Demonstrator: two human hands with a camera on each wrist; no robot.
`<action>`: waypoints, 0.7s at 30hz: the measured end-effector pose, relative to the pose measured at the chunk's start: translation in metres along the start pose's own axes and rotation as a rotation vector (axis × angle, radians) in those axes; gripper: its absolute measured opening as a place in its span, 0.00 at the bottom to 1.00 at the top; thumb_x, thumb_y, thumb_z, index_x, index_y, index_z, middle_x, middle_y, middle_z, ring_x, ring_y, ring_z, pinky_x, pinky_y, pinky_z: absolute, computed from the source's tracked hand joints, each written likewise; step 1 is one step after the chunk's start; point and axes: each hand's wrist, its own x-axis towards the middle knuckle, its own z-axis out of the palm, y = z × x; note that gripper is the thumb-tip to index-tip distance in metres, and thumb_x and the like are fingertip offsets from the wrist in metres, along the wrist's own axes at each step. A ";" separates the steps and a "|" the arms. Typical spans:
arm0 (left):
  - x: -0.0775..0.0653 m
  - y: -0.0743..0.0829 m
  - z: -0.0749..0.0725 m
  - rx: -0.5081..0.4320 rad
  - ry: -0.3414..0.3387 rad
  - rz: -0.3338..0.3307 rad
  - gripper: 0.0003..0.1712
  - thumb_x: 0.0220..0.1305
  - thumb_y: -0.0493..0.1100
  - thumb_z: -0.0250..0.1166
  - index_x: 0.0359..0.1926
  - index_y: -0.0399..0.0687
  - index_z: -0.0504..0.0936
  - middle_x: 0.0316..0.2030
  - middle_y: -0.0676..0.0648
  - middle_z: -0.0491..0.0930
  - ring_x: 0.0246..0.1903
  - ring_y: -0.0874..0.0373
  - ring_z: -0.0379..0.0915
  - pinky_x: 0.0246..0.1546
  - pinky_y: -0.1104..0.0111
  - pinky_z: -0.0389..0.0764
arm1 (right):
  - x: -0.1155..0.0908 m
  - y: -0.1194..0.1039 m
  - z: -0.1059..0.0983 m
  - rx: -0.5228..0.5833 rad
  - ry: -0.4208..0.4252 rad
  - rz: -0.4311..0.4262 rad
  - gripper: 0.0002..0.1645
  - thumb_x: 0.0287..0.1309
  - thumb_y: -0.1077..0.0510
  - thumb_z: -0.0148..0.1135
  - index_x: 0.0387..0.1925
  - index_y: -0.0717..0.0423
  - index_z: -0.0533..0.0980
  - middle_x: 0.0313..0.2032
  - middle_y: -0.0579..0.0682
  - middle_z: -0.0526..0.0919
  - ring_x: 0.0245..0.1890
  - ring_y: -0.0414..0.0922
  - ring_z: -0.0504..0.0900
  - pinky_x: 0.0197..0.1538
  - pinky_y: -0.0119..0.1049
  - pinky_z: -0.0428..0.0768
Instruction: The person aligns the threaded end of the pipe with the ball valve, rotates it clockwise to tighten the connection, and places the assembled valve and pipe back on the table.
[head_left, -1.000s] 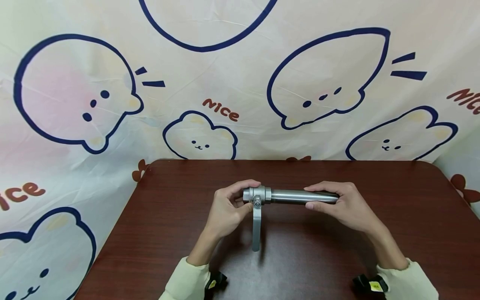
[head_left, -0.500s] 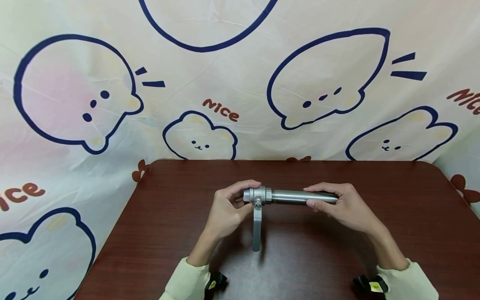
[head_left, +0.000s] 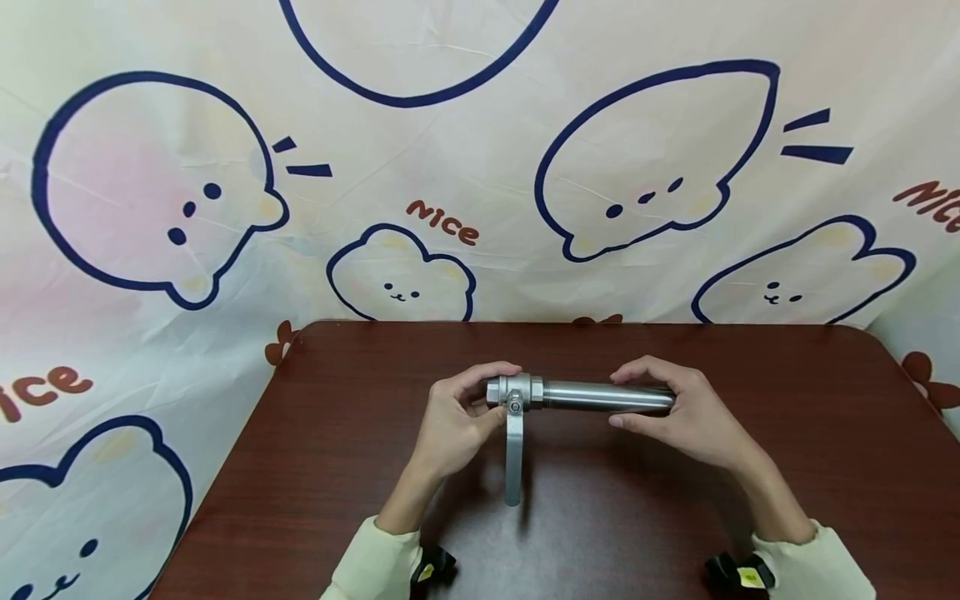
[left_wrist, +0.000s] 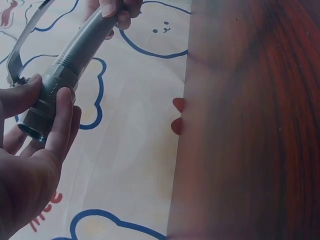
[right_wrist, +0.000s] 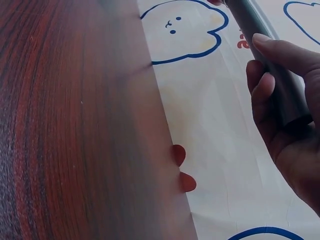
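The left hand [head_left: 453, 425] pinches a metal valve [head_left: 521, 387], its lever [head_left: 513, 467] pointing near; the right hand [head_left: 693, 412] has thumb and forefinger spread about the right end of the joined pipe [head_left: 585, 395]. Both parts are above the table [head_left: 337, 467], a printed cloth [head_left: 502, 183] beyond its far edge.

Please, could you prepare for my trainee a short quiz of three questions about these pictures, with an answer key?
1. True or false: the left hand grips the silver metal valve.
2. In the head view, toward which picture edge does the flat grey metal lever point?
3. The right hand curves around: A) the lever; B) the smooth, round silver metal tube; C) the valve.

Key: 1. True. 2. The bottom edge. 3. B.
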 end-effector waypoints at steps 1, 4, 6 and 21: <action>0.000 0.000 0.000 -0.001 0.000 0.000 0.30 0.57 0.17 0.67 0.58 0.40 0.87 0.54 0.36 0.87 0.41 0.57 0.81 0.41 0.72 0.88 | 0.000 0.000 0.000 0.002 0.002 0.000 0.28 0.52 0.58 0.85 0.53 0.40 0.83 0.48 0.41 0.88 0.40 0.41 0.84 0.44 0.31 0.82; 0.000 0.000 0.001 -0.010 0.002 -0.006 0.30 0.56 0.17 0.68 0.59 0.39 0.87 0.54 0.35 0.87 0.42 0.57 0.81 0.42 0.72 0.88 | 0.000 0.000 0.000 0.008 0.009 -0.006 0.27 0.52 0.58 0.86 0.52 0.40 0.84 0.46 0.41 0.88 0.38 0.41 0.84 0.42 0.31 0.82; 0.000 0.000 0.001 -0.014 0.005 -0.010 0.30 0.56 0.17 0.68 0.59 0.39 0.87 0.55 0.35 0.87 0.43 0.56 0.81 0.42 0.72 0.88 | -0.001 -0.001 0.000 0.012 0.011 -0.006 0.26 0.53 0.58 0.85 0.52 0.40 0.85 0.45 0.41 0.89 0.37 0.41 0.84 0.41 0.31 0.82; 0.000 0.001 0.000 -0.004 0.006 -0.011 0.31 0.55 0.16 0.67 0.59 0.40 0.87 0.55 0.36 0.87 0.42 0.56 0.81 0.43 0.72 0.88 | 0.000 -0.001 -0.005 0.125 -0.076 0.079 0.18 0.66 0.57 0.76 0.56 0.44 0.87 0.42 0.49 0.89 0.32 0.44 0.85 0.35 0.35 0.85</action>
